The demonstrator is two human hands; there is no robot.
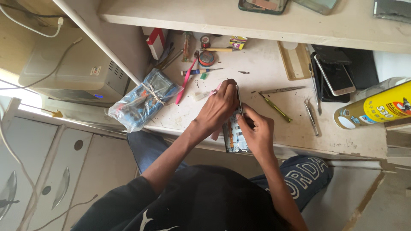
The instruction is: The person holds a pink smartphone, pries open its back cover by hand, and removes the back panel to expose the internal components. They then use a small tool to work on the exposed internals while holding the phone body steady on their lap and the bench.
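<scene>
Carefully, my left hand [220, 107] closes its fingers over the opened phone [234, 136] at the surface's near edge; my right hand [257, 130] pinches a thin metal tool [239, 100]. Light, rigid, fragile: grip the frame edges.

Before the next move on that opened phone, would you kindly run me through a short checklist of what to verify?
1. Opened phone supported: ok, it lies at the front edge of the workbench, under both hands.
2. Left hand steadying it: ok, the grip sits on the phone's upper end.
3. Right hand holding the thin metal tool: ok, though where its tip meets the phone cannot be told.
4. Spare tweezers at hand: ok, lying right of the hands.
5. Green-handled screwdriver clear of the work: ok, apart from the phone.
6. Loose screws accounted for: cannot tell, too small.
</scene>
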